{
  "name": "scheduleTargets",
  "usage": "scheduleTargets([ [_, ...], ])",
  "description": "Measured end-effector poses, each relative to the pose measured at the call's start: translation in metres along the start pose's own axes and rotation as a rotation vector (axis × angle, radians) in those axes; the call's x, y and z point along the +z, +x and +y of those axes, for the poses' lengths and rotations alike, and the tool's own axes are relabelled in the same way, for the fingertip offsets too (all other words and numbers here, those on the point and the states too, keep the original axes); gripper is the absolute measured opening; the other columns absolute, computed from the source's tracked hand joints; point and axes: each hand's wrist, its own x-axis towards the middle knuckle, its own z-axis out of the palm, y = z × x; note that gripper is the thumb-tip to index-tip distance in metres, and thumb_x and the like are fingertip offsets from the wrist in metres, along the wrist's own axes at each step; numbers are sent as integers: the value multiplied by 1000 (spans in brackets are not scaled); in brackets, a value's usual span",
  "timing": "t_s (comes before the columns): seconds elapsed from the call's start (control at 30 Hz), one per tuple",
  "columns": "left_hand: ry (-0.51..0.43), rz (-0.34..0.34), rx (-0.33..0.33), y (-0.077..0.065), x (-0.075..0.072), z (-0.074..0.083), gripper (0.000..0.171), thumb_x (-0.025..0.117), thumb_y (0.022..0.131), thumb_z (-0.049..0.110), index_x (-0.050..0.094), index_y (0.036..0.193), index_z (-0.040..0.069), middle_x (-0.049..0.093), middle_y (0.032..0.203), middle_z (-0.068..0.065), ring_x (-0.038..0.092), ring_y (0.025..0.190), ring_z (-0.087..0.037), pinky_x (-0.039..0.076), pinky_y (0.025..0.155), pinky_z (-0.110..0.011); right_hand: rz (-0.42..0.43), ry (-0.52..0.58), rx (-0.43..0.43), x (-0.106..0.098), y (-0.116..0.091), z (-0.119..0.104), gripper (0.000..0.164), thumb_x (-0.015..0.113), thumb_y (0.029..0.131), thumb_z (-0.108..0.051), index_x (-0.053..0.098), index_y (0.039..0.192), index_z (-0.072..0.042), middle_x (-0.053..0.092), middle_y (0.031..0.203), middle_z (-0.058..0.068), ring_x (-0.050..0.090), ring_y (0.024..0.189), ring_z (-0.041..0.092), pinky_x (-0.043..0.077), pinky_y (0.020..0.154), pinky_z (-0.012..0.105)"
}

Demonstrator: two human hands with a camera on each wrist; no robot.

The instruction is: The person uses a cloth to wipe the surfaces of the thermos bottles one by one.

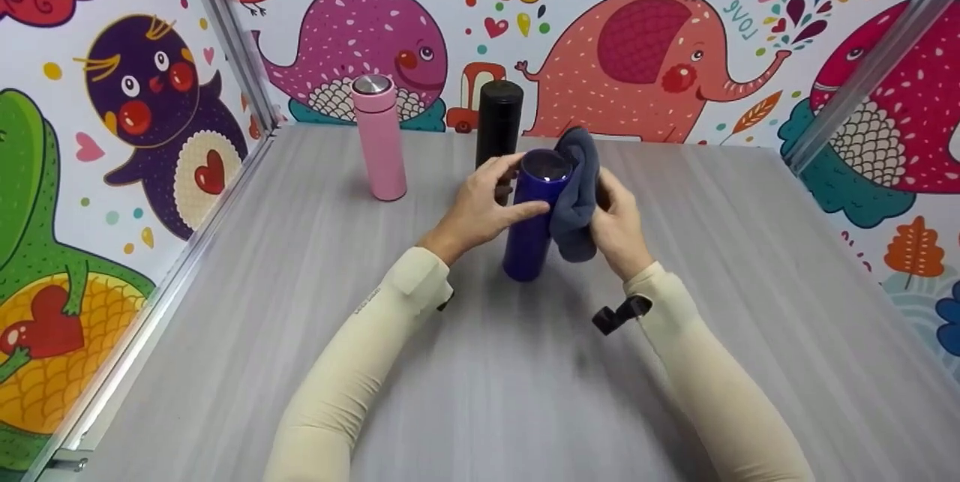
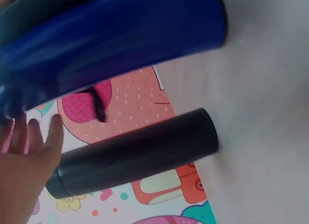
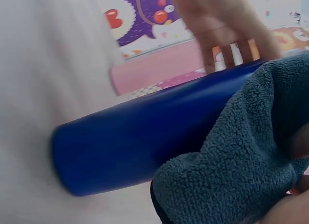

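Note:
A shiny blue thermos stands upright in the middle, its round top facing the head camera. My left hand grips it near the top, thumb across the front and fingers round the far left side. In my right hand is a folded grey-blue towel, pressed along the right side of the thermos. The right wrist view shows the fluffy towel lying over part of the blue thermos. Right fingertips are partly hidden behind the cloth.
A black thermos stands just behind the blue one, close to the left fingers. Farther left stands a pink thermos with a silver-topped lid. The grey table ends at printed cartoon walls with metal frame posts.

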Motion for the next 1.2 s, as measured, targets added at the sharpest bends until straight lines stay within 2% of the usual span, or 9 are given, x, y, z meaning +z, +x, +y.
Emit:
scheduleTargets([
  [0.1, 3, -44, -41, -2, -3, -4, 77, 79, 85, 44, 48, 149, 16, 51, 126, -7, 57, 108, -17, 52, 94, -31, -5, 2, -35, 0, 3, -9, 29, 61, 96, 5, 60, 124, 12, 66, 106, 15, 60, 94, 19, 49, 84, 31],
  [0.2, -22, -90, -79, -4, -6, -7, 78, 77, 86, 45, 44, 153, 20, 49, 126, -7, 56, 109, -18, 52, 94, -29, -19, 11, -50, -1, 4, -14, 30, 61, 98, 2, 59, 127, 11, 64, 110, 24, 60, 96, 20, 49, 86, 31],
  [0.33, -88, -111, -62, -6, -8, -10, 76, 78, 88, 39, 43, 153, 20, 57, 129, -5, 60, 112, -18, 51, 96, -32, -16, 22, -48, -1, 3, -15, 33, 60, 98, 2, 57, 130, 10, 61, 118, 30, 60, 101, 21, 49, 90, 32],
  [0.5, -174, -94, -45, -9, -10, -10, 66, 77, 90, 31, 46, 147, 19, 61, 134, -5, 61, 118, -18, 49, 100, -39, -8, -13, -44, 0, 0, -10, 34, 59, 97, 5, 57, 131, 10, 63, 118, 24, 59, 100, 21, 48, 90, 31],
  [0.67, -173, -91, -45, -11, -5, -7, 66, 72, 95, 28, 40, 152, 16, 54, 143, -9, 52, 131, -20, 44, 105, -40, -13, -48, -10, 1, -6, 4, 32, 59, 94, 9, 60, 126, 11, 65, 112, 17, 59, 98, 19, 48, 89, 31],
  [0.8, -191, -64, -34, -12, 4, -3, 76, 75, 92, 30, 35, 154, 11, 50, 147, -7, 48, 134, -16, 41, 107, -34, -16, -50, 24, 2, -13, 14, 32, 58, 94, 10, 61, 126, 10, 65, 112, 15, 59, 98, 19, 48, 88, 30],
  [0.93, -178, 1, -35, -9, 15, 0, 83, 81, 86, 36, 38, 152, 12, 55, 142, -2, 53, 127, -11, 42, 107, -30, -16, -51, 31, 4, -19, 24, 30, 58, 94, 10, 61, 124, 10, 65, 111, 16, 59, 98, 18, 48, 88, 29],
  [1.07, -120, 60, -46, -5, 21, 2, 85, 84, 82, 41, 40, 149, 14, 61, 134, 0, 59, 117, -10, 47, 101, -32, -35, -60, 59, 5, -26, 37, 30, 59, 94, 10, 61, 124, 11, 65, 113, 17, 59, 101, 18, 48, 90, 28],
  [1.2, -148, 73, -66, -2, 24, 1, 85, 86, 80, 38, 38, 145, 14, 64, 129, -4, 62, 113, -12, 50, 97, -35, -75, -57, 128, 2, -32, 50, 34, 58, 95, 8, 60, 129, 9, 64, 119, 17, 59, 106, 18, 47, 93, 29],
])
